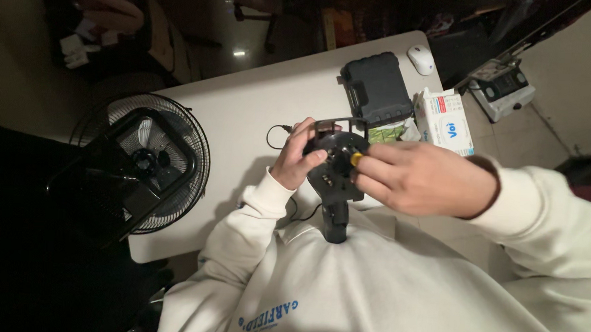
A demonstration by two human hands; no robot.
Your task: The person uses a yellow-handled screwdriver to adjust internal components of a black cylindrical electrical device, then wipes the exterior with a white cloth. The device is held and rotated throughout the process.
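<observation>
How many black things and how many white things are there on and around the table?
Black: 3 – gadget held by the left hand and right hand, case, fan
White: 3 – mouse, box, table
Total: 6

matt black plastic device [335,171], smooth white table [245,103]

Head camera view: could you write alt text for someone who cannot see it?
Seen from above, a person's left hand steadies a black device with a handle while the right hand pinches a small yellow-tipped tool against it, over a white table beside a black fan.
</observation>
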